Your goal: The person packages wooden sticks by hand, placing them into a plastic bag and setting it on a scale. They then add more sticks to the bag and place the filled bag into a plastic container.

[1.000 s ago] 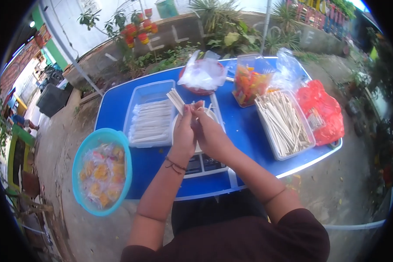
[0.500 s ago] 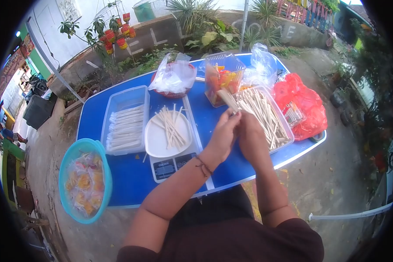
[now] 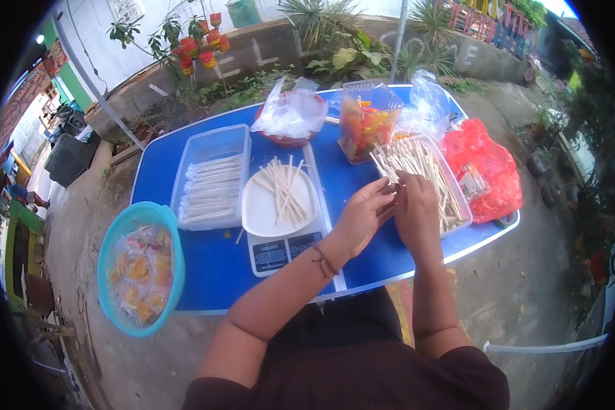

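My left hand (image 3: 363,213) is beside the near left edge of a clear box (image 3: 466,205) full of pale sticks (image 3: 427,174), its fingers bent toward my right hand. The fingertips of my right hand (image 3: 417,208) meet it over the box's near left part. Both hands look pinched together; whatever lies between them is too small or hidden to tell. To the left, a white scale (image 3: 270,256) carries a white tray (image 3: 256,212) with loose sticks (image 3: 283,191) on it. Further left, a clear container (image 3: 184,215) holds a stack of wrapped sticks (image 3: 213,188).
A turquoise basin (image 3: 179,263) of small packets stands at the blue table's (image 3: 205,280) left edge. Behind are a red basket (image 3: 280,139) with plastic bags (image 3: 294,113) and a clear tub (image 3: 372,123) of colourful items. A red bag (image 3: 492,171) lies at the right.
The view has shifted, so the table things appear further right. The pale bundle that stuck out above my hands no longer shows clearly, and my left fingers have loosened and spread somewhat.
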A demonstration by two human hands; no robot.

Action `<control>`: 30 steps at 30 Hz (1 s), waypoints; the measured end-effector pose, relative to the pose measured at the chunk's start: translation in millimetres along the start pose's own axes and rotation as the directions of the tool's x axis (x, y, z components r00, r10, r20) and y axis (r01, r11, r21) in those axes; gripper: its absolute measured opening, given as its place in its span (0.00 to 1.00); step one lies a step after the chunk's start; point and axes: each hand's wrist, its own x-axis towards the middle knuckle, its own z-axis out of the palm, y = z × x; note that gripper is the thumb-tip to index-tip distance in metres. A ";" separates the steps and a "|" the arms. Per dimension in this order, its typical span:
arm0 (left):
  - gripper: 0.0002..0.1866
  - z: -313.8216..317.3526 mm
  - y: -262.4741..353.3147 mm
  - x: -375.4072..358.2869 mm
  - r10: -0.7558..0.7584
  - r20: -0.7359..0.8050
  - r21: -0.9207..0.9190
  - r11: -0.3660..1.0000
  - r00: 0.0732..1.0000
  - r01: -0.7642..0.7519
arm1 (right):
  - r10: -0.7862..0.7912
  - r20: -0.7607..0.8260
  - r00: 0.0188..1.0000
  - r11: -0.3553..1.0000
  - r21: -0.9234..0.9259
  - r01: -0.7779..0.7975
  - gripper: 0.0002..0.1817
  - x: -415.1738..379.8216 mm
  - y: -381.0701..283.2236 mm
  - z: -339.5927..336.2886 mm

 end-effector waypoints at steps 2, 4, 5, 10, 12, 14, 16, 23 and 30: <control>0.27 -3.2 11.5 -16.5 0.094 -0.081 0.133 0.988 0.992 -0.083 | -0.050 0.013 0.999 0.993 0.105 0.048 0.13 2.4 -14.4 11.0; 0.26 -13.1 19.4 -32.3 0.253 -0.105 0.345 0.916 0.962 -0.203 | -0.083 0.041 0.996 0.976 0.207 0.073 0.13 6.8 -31.5 21.3; 0.24 -25.0 21.5 -37.5 0.344 -0.088 0.475 0.840 0.935 -0.264 | -0.111 0.044 0.993 0.966 0.238 0.097 0.13 8.9 -39.1 27.6; 0.19 -60.7 47.0 -77.2 0.601 -0.039 0.922 0.330 0.799 -0.204 | -0.257 0.144 0.956 0.936 0.284 0.209 0.12 17.3 -70.4 65.2; 0.19 -77.4 56.2 -89.0 0.662 0.053 0.999 -0.024 0.748 -0.049 | -0.280 0.193 0.941 0.934 0.283 0.220 0.14 17.7 -75.6 88.1; 0.20 -83.4 64.1 -96.5 0.684 0.042 0.968 -0.207 0.728 0.139 | -0.281 0.245 0.928 0.944 0.243 0.222 0.16 19.8 -82.9 105.6; 0.21 -99.1 67.0 -96.9 0.695 0.063 0.891 -0.362 0.716 0.274 | -0.264 0.303 0.916 0.963 0.145 0.229 0.18 23.4 -90.0 118.5; 0.28 -120.0 77.6 -85.8 0.595 -0.166 0.904 -0.227 0.787 0.362 | -0.336 0.329 0.883 0.939 0.193 0.285 0.20 26.9 -102.5 147.9; 0.26 -119.3 87.9 -84.1 0.626 -0.124 0.909 -0.240 0.770 0.341 | -0.393 0.197 0.898 0.902 0.274 0.335 0.16 30.6 -96.4 138.9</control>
